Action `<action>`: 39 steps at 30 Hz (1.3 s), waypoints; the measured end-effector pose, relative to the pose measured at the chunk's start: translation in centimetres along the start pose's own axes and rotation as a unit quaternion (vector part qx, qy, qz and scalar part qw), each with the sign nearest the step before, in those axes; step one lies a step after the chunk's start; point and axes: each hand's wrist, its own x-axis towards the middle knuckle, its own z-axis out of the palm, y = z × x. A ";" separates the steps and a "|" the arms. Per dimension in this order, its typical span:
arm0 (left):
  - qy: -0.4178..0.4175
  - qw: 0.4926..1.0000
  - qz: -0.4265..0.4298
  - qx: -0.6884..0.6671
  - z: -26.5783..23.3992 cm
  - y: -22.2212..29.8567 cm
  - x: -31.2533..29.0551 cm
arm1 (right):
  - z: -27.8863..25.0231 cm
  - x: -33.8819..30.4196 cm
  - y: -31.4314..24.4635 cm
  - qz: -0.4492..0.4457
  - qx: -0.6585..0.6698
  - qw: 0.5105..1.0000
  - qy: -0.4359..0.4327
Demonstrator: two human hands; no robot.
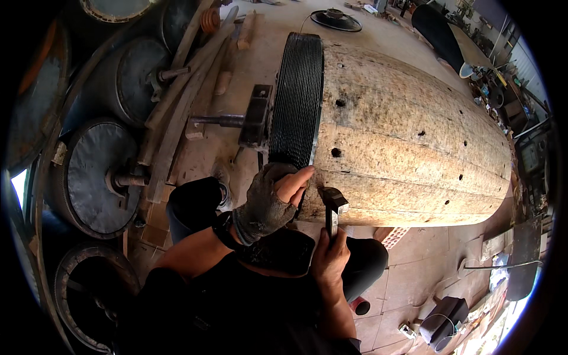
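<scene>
Head: right grip (330,260) wraps hammer (335,203); curled left grip (269,204) touches black band (297,97)

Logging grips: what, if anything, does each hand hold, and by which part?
The right hand holds the hammer by its handle. Left hand: at the black band, hold unclear.

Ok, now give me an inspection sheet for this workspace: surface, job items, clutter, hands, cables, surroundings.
Surface: brown floor, seam lines visible at lower right.
Job items: large wooden drum, dotted with dark holes; dark ridged band around its left end; hammer.
Clutter: wooden planks left of the drum; dark box-like object at lower right.
Hands: left hand, gloved with bare fingertips, at the band's edge; right hand, bare, gripping the hammer.
Cables: thin line between band and black disc; type unclear.
Surroundings: dark cylinders along the left.
</scene>
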 end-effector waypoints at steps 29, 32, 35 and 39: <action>0.001 0.991 -0.066 0.114 0.3 2.4 2.8 | -1.1 0.9 -1.5 -0.016 0.039 0.998 -0.039; -0.015 0.988 -0.133 0.081 1.4 2.1 2.0 | -1.5 0.7 -1.4 -0.047 0.020 0.998 -0.034; -0.021 0.986 -0.141 0.091 1.4 2.4 1.9 | -1.1 1.1 -1.5 -0.100 -0.036 0.994 -0.018; -0.021 0.982 -0.135 0.134 1.8 2.0 1.7 | -1.9 0.9 -1.9 -0.021 0.045 0.999 -0.022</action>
